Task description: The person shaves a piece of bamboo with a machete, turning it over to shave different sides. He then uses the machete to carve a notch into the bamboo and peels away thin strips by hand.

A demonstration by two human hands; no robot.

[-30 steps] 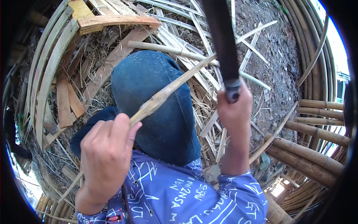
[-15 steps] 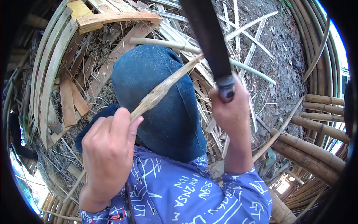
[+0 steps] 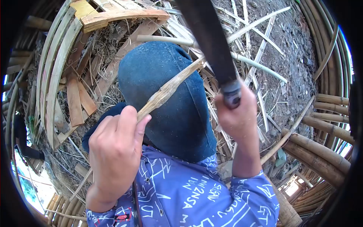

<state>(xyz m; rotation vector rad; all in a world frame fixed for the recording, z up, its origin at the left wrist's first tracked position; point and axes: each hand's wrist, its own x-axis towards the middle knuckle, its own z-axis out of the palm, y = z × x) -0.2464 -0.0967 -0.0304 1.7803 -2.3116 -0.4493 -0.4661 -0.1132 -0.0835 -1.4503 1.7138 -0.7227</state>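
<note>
My left hand [image 3: 115, 153] grips the lower end of a rough, pale bamboo stick [image 3: 166, 90], which has a thick knobbly joint midway. The stick slants up and to the right over my knee in dark blue trousers [image 3: 151, 70]. My right hand [image 3: 238, 111] is wrapped around the handle of a machete [image 3: 210, 36], whose broad dark blade points up past the top edge of the view. The stick's far tip lies right beside the blade in this view.
Curved wooden planks [image 3: 62, 62] and split bamboo strips [image 3: 261, 36] litter the ground, with thin shavings among them. A pale green bamboo pole [image 3: 261, 67] lies beyond my knee. Thick bamboo poles [image 3: 321, 155] stack up at the right.
The whole view has shifted slightly, so everything sits a little further right. Both hands keep their grips, and the stick has turned slightly, showing more of its rough joint.
</note>
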